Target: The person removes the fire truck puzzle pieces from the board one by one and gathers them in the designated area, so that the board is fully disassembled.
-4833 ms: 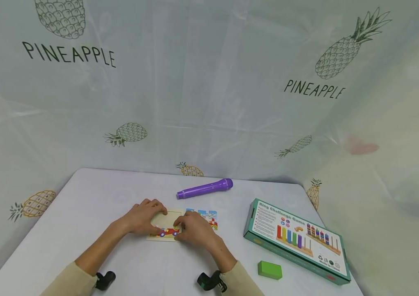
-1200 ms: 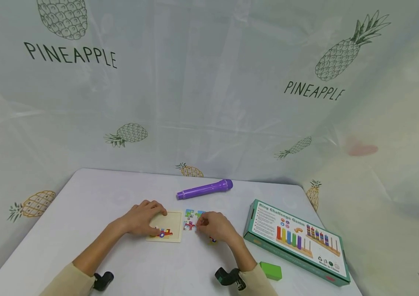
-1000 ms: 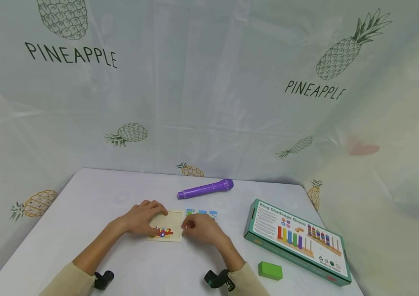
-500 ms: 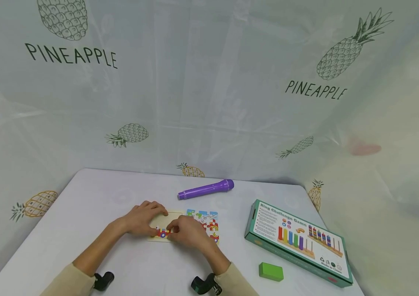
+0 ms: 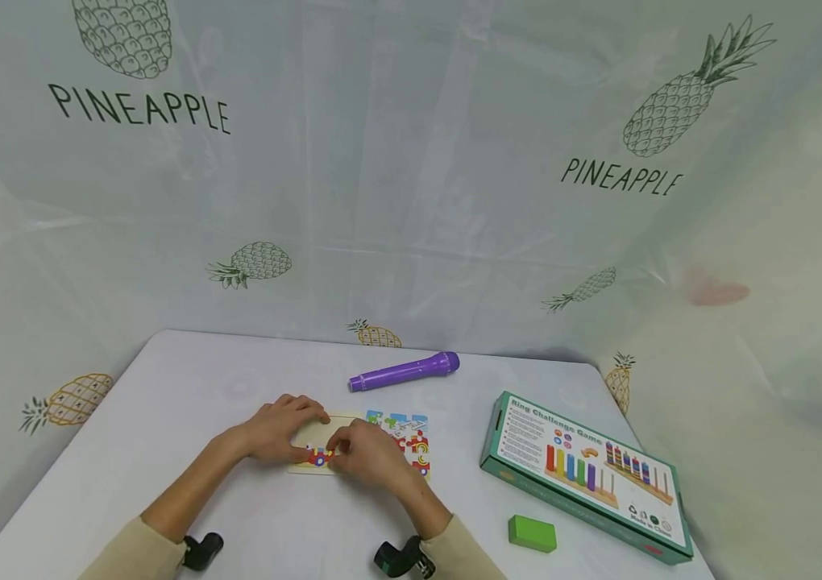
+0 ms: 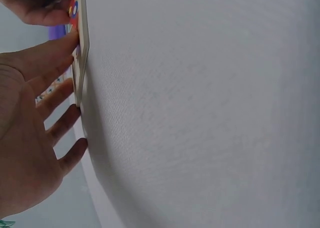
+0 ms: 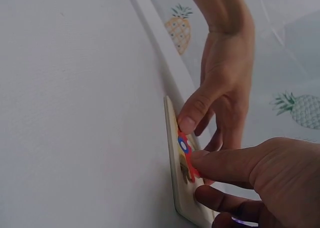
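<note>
A pale wooden puzzle board [image 5: 342, 421] lies on the table. A red puzzle piece with a blue-and-white wheel [image 5: 320, 457] sits along its near edge. My left hand [image 5: 280, 428] rests over the board's left side, its thumb on the piece's left end and its other fingers spread along the board's edge [image 6: 84, 43]. From the right, my right hand [image 5: 370, 455] reaches over the board with thumb and forefinger pinched together at the wheel piece's right. In the right wrist view, red cardboard [image 7: 191, 163] shows at the right thumb [image 7: 210, 164]; the fingers partly hide what they pinch.
Several loose picture pieces [image 5: 420, 441] lie right of the board, partly behind the right hand. A purple toy microphone [image 5: 404, 371] lies behind. To the right are a green block [image 5: 532, 533] and a Ring Challenge Game box [image 5: 588, 475].
My right hand has moved left from the loose pieces to the board, and has held nearly still there over the last half second. The left hand has stayed on the board's left side.
</note>
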`<state>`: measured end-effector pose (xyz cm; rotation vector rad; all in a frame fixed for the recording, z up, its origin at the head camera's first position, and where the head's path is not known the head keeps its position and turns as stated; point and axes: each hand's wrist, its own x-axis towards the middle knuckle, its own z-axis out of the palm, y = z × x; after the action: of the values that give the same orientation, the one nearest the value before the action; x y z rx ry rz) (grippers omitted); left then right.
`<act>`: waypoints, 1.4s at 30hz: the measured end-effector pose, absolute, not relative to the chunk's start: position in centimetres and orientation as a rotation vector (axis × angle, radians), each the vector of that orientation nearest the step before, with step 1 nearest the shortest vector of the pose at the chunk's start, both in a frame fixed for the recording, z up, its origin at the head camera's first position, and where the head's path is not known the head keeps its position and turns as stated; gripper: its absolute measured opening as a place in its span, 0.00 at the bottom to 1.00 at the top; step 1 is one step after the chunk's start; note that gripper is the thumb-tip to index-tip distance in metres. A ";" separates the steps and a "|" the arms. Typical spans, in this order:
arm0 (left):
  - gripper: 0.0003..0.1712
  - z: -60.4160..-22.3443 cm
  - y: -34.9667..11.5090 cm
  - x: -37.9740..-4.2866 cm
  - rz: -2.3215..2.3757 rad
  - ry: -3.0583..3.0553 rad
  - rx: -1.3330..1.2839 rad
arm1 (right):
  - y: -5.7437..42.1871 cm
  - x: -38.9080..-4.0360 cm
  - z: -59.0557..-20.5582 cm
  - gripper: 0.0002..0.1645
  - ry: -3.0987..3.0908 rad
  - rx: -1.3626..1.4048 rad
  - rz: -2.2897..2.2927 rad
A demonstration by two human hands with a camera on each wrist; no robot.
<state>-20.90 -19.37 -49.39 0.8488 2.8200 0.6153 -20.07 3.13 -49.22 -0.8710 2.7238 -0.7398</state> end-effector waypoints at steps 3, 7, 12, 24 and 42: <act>0.30 -49.4 -19.5 -20.9 0.613 2.819 0.853 | 3.1 -20.1 -49.3 0.10 2.721 -0.857 -0.762; 0.30 -49.5 -19.6 -21.0 0.614 2.818 0.859 | 3.1 -20.1 -49.4 0.08 2.713 -0.832 -0.811; 0.30 -49.7 -19.7 -21.1 0.622 2.809 0.852 | 3.1 -20.0 -49.6 0.05 2.698 -0.819 -0.894; 0.29 -49.8 -19.7 -20.8 0.632 2.798 0.875 | 3.3 -19.9 -50.0 0.05 2.650 -0.789 -0.996; 0.31 -49.4 -19.5 -21.3 0.604 2.786 0.816 | 10.4 -20.6 -48.5 0.02 2.677 -0.619 -1.039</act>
<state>-21.29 -19.50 -49.42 0.8155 2.7858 0.6040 -20.65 10.40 -48.52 -0.6189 2.6770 -1.0389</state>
